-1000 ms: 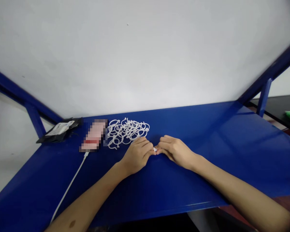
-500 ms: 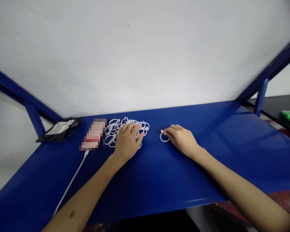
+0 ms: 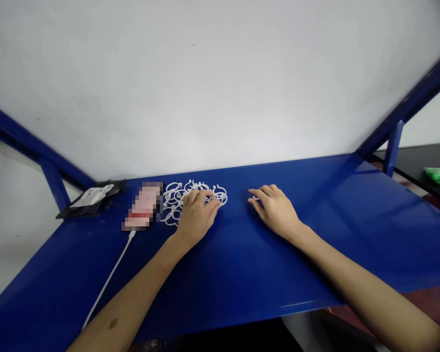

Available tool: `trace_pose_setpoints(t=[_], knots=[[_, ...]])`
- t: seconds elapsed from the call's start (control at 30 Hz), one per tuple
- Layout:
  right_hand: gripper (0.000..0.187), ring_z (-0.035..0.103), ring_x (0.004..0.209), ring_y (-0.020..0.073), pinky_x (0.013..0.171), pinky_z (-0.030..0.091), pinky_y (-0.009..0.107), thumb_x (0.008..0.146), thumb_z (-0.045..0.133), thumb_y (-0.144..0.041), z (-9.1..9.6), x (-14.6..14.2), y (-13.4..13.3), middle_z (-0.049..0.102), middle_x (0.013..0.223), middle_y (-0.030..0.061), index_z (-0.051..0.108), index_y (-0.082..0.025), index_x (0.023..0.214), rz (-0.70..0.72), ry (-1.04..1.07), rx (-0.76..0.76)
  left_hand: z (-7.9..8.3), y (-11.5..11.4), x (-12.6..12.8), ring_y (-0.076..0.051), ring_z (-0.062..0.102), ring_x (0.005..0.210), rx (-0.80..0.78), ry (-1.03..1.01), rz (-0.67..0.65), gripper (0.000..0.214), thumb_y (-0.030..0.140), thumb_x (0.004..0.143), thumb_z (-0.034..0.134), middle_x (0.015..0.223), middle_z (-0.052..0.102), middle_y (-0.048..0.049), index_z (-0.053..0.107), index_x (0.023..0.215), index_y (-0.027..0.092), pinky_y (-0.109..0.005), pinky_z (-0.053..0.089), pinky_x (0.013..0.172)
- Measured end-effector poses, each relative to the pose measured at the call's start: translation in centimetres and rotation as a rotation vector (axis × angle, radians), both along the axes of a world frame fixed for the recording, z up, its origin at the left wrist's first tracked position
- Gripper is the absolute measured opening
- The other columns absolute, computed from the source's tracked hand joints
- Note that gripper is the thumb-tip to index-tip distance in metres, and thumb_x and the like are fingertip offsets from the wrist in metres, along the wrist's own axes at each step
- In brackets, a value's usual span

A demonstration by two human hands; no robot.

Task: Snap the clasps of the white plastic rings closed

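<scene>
My left hand (image 3: pixel 197 215) rests over a heap of thin white plastic rings (image 3: pixel 172 195) with small knobs on them. Its thumb and index finger are curved and slightly apart at the heap's right edge, with no clear grip on a ring. To the right, my right hand (image 3: pixel 275 208) hovers low over the blue tabletop (image 3: pixel 249 274), thumb and fingers spread. A bit of a single white ring (image 3: pixel 255 198) shows between them; the hand hides the remainder, and it does not look pinched.
Left of the heap lies a blurred-out pink phone-like item (image 3: pixel 143 208) with a white cable (image 3: pixel 108 281) running toward the front. A black pouch with a white label (image 3: pixel 91 196) sits at the far left. Blue frame bars (image 3: pixel 392 149) flank the table, and a white wall (image 3: pixel 220 88) rises behind.
My right hand's fingers have parted from the single ring, which now shows less beneath them. My left hand has shifted slightly right over the heap.
</scene>
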State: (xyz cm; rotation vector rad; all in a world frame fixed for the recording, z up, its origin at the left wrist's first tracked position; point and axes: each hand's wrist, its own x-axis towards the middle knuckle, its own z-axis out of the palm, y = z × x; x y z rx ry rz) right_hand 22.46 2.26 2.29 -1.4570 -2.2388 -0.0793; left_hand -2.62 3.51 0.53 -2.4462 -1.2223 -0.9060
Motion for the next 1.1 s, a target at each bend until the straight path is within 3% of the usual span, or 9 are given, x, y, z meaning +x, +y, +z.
trace_pose_setpoints(t=[0.1, 0.2, 0.33, 0.47, 0.63, 0.83, 1.1], knots=[[0.03, 0.063, 0.098, 0.0259, 0.09, 0.051, 0.045, 0.102, 0.048, -0.032, 0.0, -1.0, -0.5, 0.072, 0.108, 0.0109, 0.063, -0.019, 0.124, 0.126, 0.24, -0.078, 0.5, -0.8, 0.6, -0.023, 0.05, 0.092, 0.075, 0.012, -0.133, 0.013, 0.016, 0.092, 0.062, 0.096, 0.064, -0.0045, 0.071, 0.092, 0.025, -0.037, 0.043, 0.084], [0.024, 0.068, 0.088, 0.0199, 0.083, 0.053, 0.037, 0.102, 0.049, -0.033, 0.0, -1.8, -1.0, 0.074, 0.097, 0.005, 0.063, -0.02, 0.117, 0.191, 0.467, -0.232, 0.9, -1.5, 1.2, -0.018, 0.05, 0.083, 0.131, 0.016, -0.256, 0.015, 0.013, 0.094, 0.06, 0.085, 0.061, -0.0019, 0.069, 0.093, 0.024, -0.032, 0.044, 0.081], [0.018, 0.067, 0.069, 0.0137, 0.07, 0.051, 0.027, 0.101, 0.051, -0.033, 0.1, -2.0, -1.3, 0.073, 0.079, -0.001, 0.063, -0.021, 0.106, 0.216, 0.633, -0.311, 0.9, -2.1, 1.8, -0.017, 0.056, 0.085, 0.034, -0.092, -0.321, 0.009, 0.015, 0.094, 0.059, 0.09, 0.064, -0.002, 0.062, 0.1, 0.022, -0.032, 0.047, 0.081], [0.019, 0.066, 0.067, 0.0135, 0.063, 0.048, 0.025, 0.098, 0.057, -0.038, 0.4, -1.9, -1.7, 0.073, 0.078, -0.0007, 0.066, -0.021, 0.099, 0.21, 0.663, -0.284, 0.9, -2.6, 2.2, -0.017, 0.06, 0.085, -0.201, -0.362, -0.225, 0.006, 0.022, 0.094, 0.06, 0.088, 0.065, -0.0017, 0.056, 0.098, 0.02, -0.032, 0.05, 0.079], [0.017, 0.066, 0.07, 0.0136, 0.062, 0.048, 0.025, 0.097, 0.059, -0.035, 0.6, -1.9, -2.1, 0.074, 0.085, 0.0019, 0.068, -0.021, 0.093, 0.302, 0.636, -0.273, 1.3, -3.0, 2.6, -0.014, 0.058, 0.073, -0.364, -0.401, -0.232, 0.016, 0.024, 0.097, 0.057, 0.075, 0.064, 0.0015, 0.06, 0.083, 0.02, -0.028, 0.048, 0.069], [0.02, 0.065, 0.075, 0.015, 0.068, 0.049, 0.026, 0.096, 0.061, -0.035, 0.6, -1.8, -2.1, 0.073, 0.086, 0.0037, 0.065, -0.02, 0.085, 0.39, 0.628, -0.328, 0.8, -3.1, 2.7, -0.014, 0.054, 0.072, -0.268, -0.327, -0.245, 0.026, 0.021, 0.101, 0.05, 0.071, 0.063, 0.0012, 0.06, 0.077, 0.018, -0.028, 0.045, 0.07], [0.018, 0.056, 0.066, 0.0117, 0.064, 0.044, 0.025, 0.097, 0.061, -0.03, 0.7, -1.6, -2.0, 0.064, 0.076, 0.0002, 0.065, -0.018, 0.083, 0.48, 0.567, -0.374, -0.1, -3.0, 2.3, -0.015, 0.051, 0.072, -0.121, -0.231, -0.298, 0.032, 0.019, 0.102, 0.047, 0.069, 0.065, 0.002, 0.061, 0.073, 0.018, -0.03, 0.041, 0.074]])
